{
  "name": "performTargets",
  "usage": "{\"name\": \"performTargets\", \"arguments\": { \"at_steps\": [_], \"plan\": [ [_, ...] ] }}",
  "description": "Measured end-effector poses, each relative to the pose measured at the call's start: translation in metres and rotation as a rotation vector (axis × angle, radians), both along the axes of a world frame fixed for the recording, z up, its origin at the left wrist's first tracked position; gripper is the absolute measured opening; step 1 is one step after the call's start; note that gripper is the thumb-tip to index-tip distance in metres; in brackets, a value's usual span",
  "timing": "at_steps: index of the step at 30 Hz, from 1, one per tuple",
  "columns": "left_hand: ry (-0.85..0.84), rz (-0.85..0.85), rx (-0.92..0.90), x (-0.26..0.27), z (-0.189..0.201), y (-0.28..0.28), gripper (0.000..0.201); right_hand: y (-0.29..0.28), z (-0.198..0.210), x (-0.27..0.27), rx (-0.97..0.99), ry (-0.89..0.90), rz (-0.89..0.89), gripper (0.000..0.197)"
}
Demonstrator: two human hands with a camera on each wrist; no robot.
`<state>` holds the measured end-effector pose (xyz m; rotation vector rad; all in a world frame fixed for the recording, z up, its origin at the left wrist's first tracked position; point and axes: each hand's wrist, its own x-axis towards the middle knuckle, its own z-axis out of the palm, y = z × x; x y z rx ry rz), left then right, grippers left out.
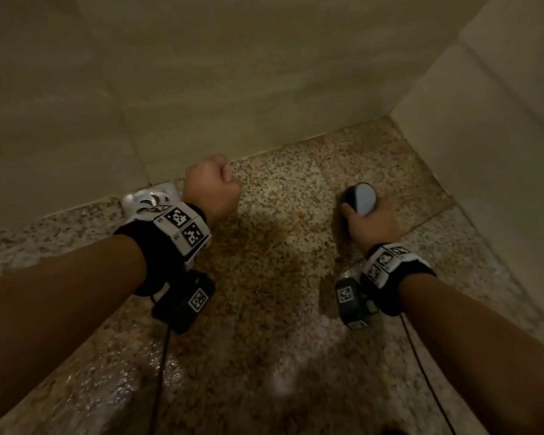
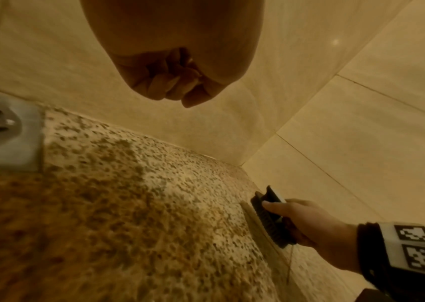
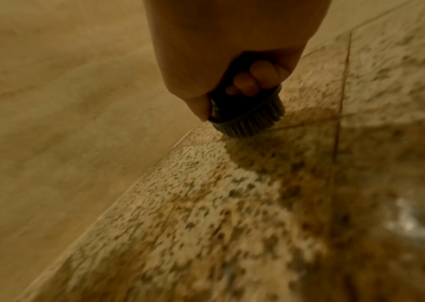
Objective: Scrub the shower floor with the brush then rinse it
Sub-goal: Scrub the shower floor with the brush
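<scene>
Speckled tan granite shower floor (image 1: pixel 264 277): wet, stained at centre; scrub in short overlapping strokes, bristles flat, working from far right corner toward square metal drain (image 1: pixel 151 196) at left wall. Right hand (image 1: pixel 374 222): grasping round black brush with pale top (image 1: pixel 360 198), bristles on floor. Left hand (image 1: pixel 212 186): clenched, empty, above floor.

The head camera looks steeply down from above at the speckled shower floor (image 1: pixel 280 277) where it meets the beige tiled walls (image 1: pixel 233 73). The left wrist camera sits low, close to the floor, facing past the left hand (image 2: pixel 175 67) toward the corner. The right wrist camera looks along the right hand (image 3: pixel 222 51), close to the brush (image 3: pixel 247 114); all three share the floor's edge along the wall.
</scene>
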<state>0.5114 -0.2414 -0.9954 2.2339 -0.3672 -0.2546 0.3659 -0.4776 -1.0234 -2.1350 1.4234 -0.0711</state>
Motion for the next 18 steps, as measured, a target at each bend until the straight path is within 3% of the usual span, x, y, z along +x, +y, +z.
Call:
{"name": "performTargets", "arguments": {
  "at_steps": [7, 18],
  "plan": [
    [0.026, -0.089, -0.063, -0.026, -0.007, -0.052, 0.035, 0.002, -0.012, -0.009, -0.008, -0.083, 0.015, 0.072],
    [0.006, -0.033, -0.09, -0.018, -0.019, -0.065, 0.04, -0.051, -0.017, -0.058, -0.032, 0.003, -0.246, 0.078]
  ]
}}
